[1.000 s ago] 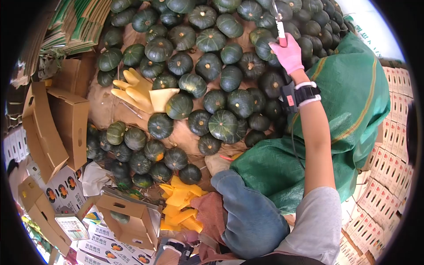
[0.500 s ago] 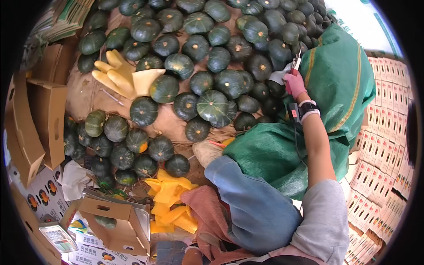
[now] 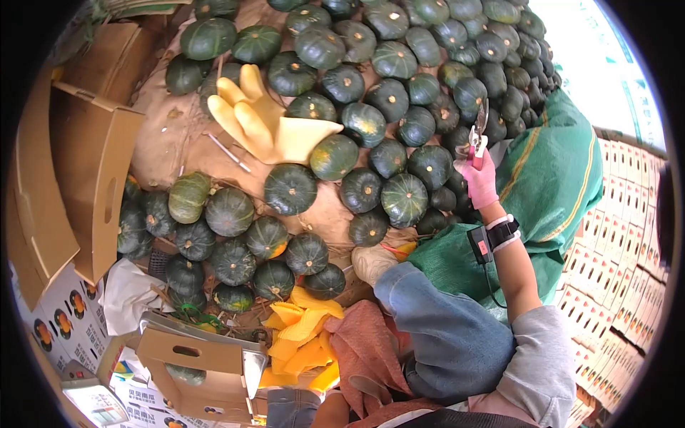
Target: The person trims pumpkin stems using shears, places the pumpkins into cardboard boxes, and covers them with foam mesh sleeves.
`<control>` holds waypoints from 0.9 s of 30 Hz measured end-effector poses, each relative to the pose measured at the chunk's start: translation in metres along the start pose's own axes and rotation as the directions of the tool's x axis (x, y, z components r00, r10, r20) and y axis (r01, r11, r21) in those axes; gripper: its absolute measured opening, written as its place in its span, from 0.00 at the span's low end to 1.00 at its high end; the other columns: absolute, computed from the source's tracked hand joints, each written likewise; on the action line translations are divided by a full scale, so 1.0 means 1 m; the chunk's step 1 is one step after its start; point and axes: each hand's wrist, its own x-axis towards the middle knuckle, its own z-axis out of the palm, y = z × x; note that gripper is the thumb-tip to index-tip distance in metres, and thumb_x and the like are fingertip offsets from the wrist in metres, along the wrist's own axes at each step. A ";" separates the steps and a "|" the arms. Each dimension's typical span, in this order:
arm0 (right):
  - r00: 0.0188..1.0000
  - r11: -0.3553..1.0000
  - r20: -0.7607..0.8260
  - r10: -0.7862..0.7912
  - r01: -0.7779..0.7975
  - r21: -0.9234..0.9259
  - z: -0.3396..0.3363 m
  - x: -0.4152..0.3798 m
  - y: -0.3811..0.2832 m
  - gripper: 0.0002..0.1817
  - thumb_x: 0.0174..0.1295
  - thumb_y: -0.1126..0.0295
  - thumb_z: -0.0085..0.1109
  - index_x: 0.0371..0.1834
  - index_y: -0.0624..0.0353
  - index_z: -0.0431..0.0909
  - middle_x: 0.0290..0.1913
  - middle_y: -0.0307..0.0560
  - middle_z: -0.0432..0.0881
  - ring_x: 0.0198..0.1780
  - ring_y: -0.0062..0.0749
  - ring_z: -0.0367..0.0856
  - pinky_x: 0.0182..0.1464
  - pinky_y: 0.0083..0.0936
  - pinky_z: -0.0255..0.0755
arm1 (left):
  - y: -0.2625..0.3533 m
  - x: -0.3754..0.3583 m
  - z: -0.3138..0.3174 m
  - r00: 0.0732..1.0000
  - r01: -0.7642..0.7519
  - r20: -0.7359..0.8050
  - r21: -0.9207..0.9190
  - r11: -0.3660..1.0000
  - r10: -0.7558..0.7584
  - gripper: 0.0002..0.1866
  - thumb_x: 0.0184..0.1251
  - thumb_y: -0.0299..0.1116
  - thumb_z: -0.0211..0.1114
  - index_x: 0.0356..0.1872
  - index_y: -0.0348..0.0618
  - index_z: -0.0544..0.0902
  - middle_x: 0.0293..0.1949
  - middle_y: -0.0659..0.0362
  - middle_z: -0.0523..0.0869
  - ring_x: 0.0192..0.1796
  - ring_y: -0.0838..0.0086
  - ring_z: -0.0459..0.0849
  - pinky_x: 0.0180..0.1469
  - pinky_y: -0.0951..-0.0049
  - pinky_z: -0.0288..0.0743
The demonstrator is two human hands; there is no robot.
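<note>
My right hand (image 3: 479, 178), in a pink glove, grips a pair of pruning shears (image 3: 477, 137) with red and white handles. Their blades point away from me, over the heap of dark green pumpkins (image 3: 430, 167). A green woven sack (image 3: 524, 182) lies beneath and beside this hand, and a wristband with a small black box sits on the wrist. Only a bit of what looks like my left forearm shows at the bottom edge; my left hand is out of sight. A pale yellow rubber glove (image 3: 267, 125) rests among the pumpkins, left of the shears.
Open cardboard boxes (image 3: 96, 185) stand at the left, and another box (image 3: 193, 378) with a pumpkin inside is at the lower left. Yellow netting (image 3: 303, 332) lies by my knee. Stacked printed cartons (image 3: 614, 250) line the right side. A thin stick (image 3: 227, 153) lies on brown sheeting.
My view has turned left, so the pumpkins and boxes sit farther right in the picture. The shears stay in my right hand, which has shifted off the sack's upper edge toward the pumpkins.
</note>
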 end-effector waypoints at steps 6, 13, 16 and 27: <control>0.996 0.982 0.081 -0.040 0.024 0.185 0.033 0.040 -0.046 0.25 0.47 0.86 0.59 0.51 0.60 0.68 0.42 0.40 0.79 0.37 0.22 0.76 0.39 0.18 0.73 | 0.010 0.009 0.012 0.993 -0.067 -0.105 -0.117 0.991 0.055 0.06 0.59 0.28 0.57 0.34 0.40 0.82 0.27 0.56 0.85 0.25 0.70 0.83 0.29 0.72 0.75; 0.898 0.918 0.241 -0.368 0.392 -0.060 0.087 0.055 -0.075 0.27 0.44 0.73 0.68 0.49 0.61 0.69 0.38 0.41 0.79 0.37 0.27 0.79 0.42 0.26 0.75 | 0.020 0.003 0.026 0.960 -0.158 -0.270 -0.319 0.935 0.070 0.06 0.60 0.28 0.56 0.34 0.40 0.81 0.26 0.55 0.85 0.24 0.70 0.83 0.29 0.73 0.76; 0.836 0.838 0.259 -0.484 0.528 -0.136 0.114 0.078 -0.094 0.22 0.45 0.72 0.67 0.43 0.61 0.70 0.35 0.44 0.79 0.39 0.30 0.80 0.43 0.28 0.74 | 0.020 -0.016 0.021 0.945 -0.193 -0.320 -0.381 0.904 0.067 0.06 0.60 0.28 0.56 0.34 0.39 0.81 0.26 0.55 0.85 0.24 0.70 0.83 0.28 0.73 0.76; 0.881 0.852 0.129 -0.455 0.473 -0.226 0.156 0.113 -0.116 0.22 0.41 0.70 0.69 0.40 0.61 0.71 0.33 0.46 0.78 0.37 0.38 0.79 0.41 0.32 0.73 | 0.112 -0.184 -0.090 0.468 -0.368 -0.854 0.047 0.928 0.229 0.07 0.61 0.26 0.56 0.37 0.34 0.80 0.25 0.56 0.81 0.24 0.79 0.81 0.27 0.77 0.74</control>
